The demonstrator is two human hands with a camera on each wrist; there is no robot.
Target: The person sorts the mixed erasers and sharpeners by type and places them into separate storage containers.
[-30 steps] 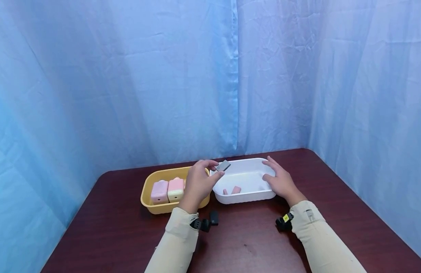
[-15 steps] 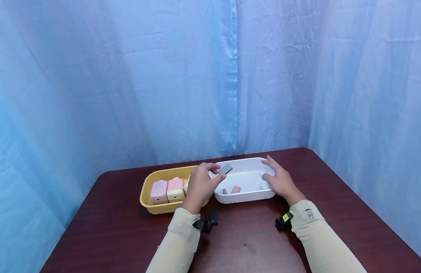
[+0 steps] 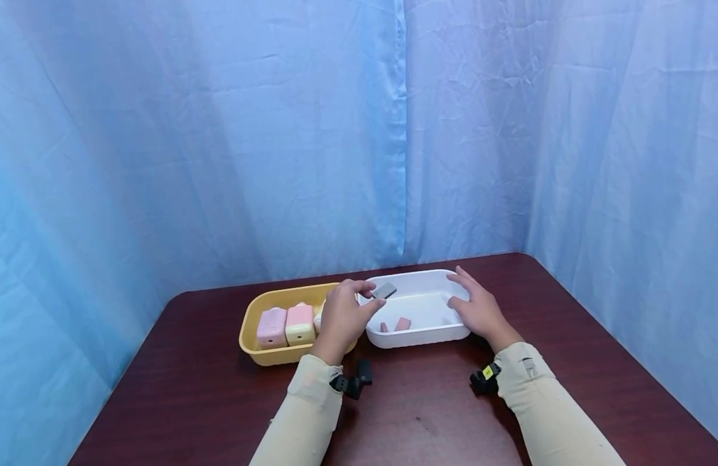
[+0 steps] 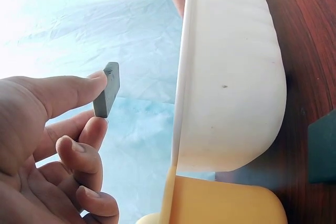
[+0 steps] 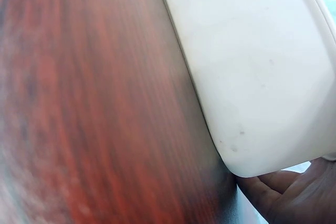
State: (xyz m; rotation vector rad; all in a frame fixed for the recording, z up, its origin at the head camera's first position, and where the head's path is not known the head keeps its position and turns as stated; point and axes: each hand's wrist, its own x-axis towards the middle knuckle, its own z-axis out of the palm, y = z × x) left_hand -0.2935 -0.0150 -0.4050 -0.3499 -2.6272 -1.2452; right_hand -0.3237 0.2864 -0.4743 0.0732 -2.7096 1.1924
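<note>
Grey block (image 3: 384, 290), white tub (image 3: 420, 336), yellow tub (image 3: 250, 327) (pink-and-cream boxes (image 3: 286, 325) inside), reddish-brown table (image 3: 417, 414)

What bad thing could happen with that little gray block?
The left hand pinches the gray block only by its thin edges, above the near-left rim of the white tub, so it might slip and land on the table instead. It could also bounce off the rim. The right hand rests on the tub's side; a nudge might shift the tub.

Dark wood table (image 3: 429, 414): yellow tub (image 3: 251, 323), white tub (image 3: 417, 338) side by side, touching.
</note>
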